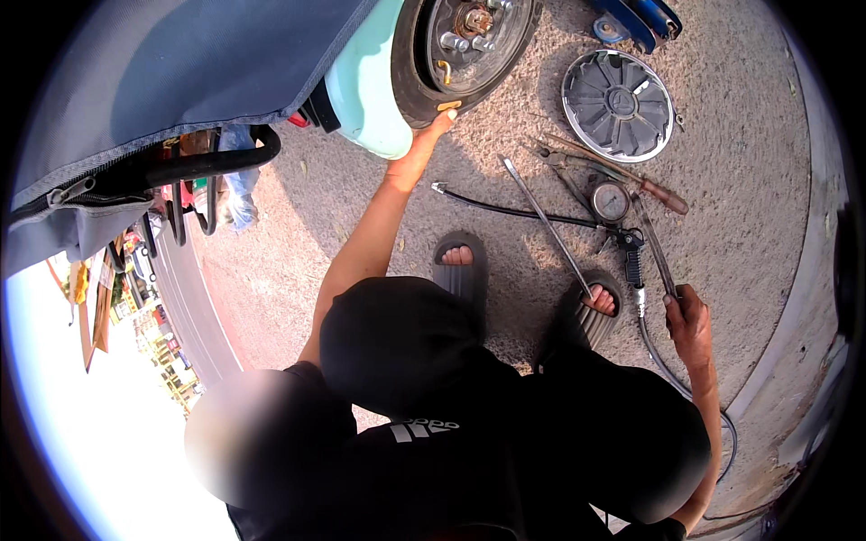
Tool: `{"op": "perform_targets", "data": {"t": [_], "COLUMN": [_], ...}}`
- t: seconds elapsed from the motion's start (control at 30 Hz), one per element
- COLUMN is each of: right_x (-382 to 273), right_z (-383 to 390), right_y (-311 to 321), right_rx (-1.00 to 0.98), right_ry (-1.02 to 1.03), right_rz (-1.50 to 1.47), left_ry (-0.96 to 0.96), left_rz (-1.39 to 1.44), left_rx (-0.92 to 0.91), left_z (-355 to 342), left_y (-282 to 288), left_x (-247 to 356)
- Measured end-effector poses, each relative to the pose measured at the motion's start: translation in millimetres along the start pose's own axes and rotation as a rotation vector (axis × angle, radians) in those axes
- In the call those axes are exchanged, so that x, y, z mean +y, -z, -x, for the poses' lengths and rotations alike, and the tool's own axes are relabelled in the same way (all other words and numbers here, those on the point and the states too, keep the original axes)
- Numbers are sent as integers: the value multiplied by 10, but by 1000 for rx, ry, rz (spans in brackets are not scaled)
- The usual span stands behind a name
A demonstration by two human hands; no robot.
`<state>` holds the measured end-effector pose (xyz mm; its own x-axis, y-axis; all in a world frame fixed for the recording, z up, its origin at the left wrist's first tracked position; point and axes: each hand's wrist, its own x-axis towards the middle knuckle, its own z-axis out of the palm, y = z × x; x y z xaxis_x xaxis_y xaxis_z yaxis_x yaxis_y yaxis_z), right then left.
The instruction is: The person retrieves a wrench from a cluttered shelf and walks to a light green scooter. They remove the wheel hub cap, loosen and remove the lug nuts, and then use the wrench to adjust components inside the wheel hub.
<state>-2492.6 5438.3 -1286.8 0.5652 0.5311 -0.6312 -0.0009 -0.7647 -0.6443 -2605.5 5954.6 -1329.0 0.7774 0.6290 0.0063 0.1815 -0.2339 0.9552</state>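
Observation:
My left hand (420,144) grips the lower tire (424,104) edge beside a mint-green fender (356,90), fingers partly hidden. The exposed wheel hub (469,36) shows studs and a brass valve. My right hand (690,325) is closed on a long metal bar (658,252) at the right. Beside it on the pavement lie an air inflator (631,261) with a round gauge (612,200) and black hose (514,211), another long rod (544,216), pliers (550,153) and a wooden-handled screwdriver (666,197).
A silver-grey hubcap (622,81) lies above the tools, near a blue metal piece (636,22). A grey cover (180,81) and black tube frame (216,171) overhang the upper left. My sandalled feet (460,279) stand on the pavement (749,198); a road (194,298) shows at left.

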Motion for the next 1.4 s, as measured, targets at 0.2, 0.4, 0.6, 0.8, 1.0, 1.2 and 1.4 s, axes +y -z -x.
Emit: {"op": "perform_targets", "data": {"t": [0.2, 0.4, 0.6, 0.8, 1.0, 1.2, 1.4], "right_x": [-1902, -3004, -3359, -3625, -3850, -3468, -3334], "right_z": [279, 24, -64, -127, -364, -408, -492], "right_y": [60, -242, -453, -703, -483, 370, 542], "right_rx": [-173, -84, -47, 31, 58, 524, 430], "right_ry": [192, 412, 341, 231, 421, 651, 767], "right_rz": [-244, -94, -121, -214, 249, 1361, 1051], "left_ry": [-125, -66, -91, -115, -147, -345, 7], "left_rz": [-37, -65, -102, -367, -246, -353, -123], "left_rx": [-8, -5, 6, -72, 2, 65, 95], "left_z": [57, -79, -32, -70, -129, 30, 303], "left_y": [-6, 168, 166, 250, 169, 82, 32], "left_x": [-33, -197, -131, -266, -343, 39, 216]}}
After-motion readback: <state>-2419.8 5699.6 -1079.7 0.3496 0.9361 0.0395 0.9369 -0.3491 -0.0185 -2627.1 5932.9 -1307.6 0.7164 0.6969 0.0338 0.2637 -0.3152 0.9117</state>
